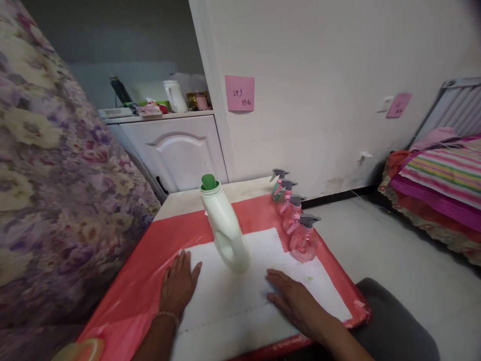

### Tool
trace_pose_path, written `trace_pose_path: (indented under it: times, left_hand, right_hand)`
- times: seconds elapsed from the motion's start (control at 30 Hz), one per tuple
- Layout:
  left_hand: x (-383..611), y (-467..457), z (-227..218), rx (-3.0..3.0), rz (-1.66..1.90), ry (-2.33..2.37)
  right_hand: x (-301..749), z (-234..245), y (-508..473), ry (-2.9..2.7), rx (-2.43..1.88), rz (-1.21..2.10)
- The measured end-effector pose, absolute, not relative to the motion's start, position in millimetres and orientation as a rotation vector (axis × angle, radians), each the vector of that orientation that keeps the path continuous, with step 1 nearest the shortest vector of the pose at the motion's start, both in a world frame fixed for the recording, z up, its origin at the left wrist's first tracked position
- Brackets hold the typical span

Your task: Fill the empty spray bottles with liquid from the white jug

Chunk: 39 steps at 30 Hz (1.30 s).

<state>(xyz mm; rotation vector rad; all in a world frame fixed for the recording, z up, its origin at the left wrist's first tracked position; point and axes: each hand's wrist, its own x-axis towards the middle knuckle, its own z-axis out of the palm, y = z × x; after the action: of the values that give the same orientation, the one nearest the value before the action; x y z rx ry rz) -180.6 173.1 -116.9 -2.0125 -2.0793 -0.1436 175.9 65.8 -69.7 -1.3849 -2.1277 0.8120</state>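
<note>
1. Pale green plastic jug with moulded handle [225, 220] stands on the white cloth sheet [225, 301], beyond and between both hands; uncapped, green inner spout [208, 181] showing; lean may be lens distortion.
2. Sheet covers part of the red-covered tabletop [161, 240], probably to catch drips; four clear pink and green spray bottles with grey trigger heads [303, 245] line the right side, perhaps to leave the middle free.
3. Left hand [178, 281] palm down at the sheet's left edge; fingers extended, thumb apart; grip spread, empty.
4. Right hand [291, 296] reaches in from lower right, fingers extended, thumb apart; grip spread, empty; cannot tell whether it touches the sheet.
</note>
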Motion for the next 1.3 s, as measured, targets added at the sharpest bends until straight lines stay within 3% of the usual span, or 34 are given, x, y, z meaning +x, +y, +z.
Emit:
trace_pose_path:
  times: [0.53,1.3]
  left_hand:
    - [-189.4,178.0,-117.8,-2.029,-0.230,-2.103]
    - [-205.7,186.7,-119.7,-2.139,-0.458,-2.157]
  right_hand:
    - [188.0,-89.1,57.7,-1.849,-1.330,0.670]
    - [192.2,-116.5,63.2,-1.941,-1.194,0.497]
